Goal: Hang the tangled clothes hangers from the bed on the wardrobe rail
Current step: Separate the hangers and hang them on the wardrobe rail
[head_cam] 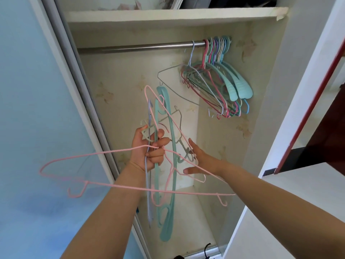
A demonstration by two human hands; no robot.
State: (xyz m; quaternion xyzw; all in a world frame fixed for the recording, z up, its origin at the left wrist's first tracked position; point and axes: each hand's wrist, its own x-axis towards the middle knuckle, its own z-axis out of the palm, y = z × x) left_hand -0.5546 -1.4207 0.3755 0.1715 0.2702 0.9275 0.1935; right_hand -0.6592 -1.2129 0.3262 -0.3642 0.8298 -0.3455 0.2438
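Observation:
My left hand point(149, 146) is shut on a tangled bunch of hangers point(164, 139) held up inside the open wardrobe: a wide teal plastic one point(168, 202), thin pink wire ones point(104, 186), a lilac one and a grey one. My right hand point(200, 158) is beside the bunch with fingers spread, touching the pink and grey wires; it grips nothing. The steel wardrobe rail point(134, 47) runs above. At its right end hang several hangers point(216, 79) in teal, pink, lilac and cream, packed together.
A white shelf point(168, 15) sits over the rail with items on top. The sliding door frame point(78, 86) borders the opening on the left, next to a blue wall. A white wardrobe side panel point(276, 109) stands at right. The left stretch of rail is bare.

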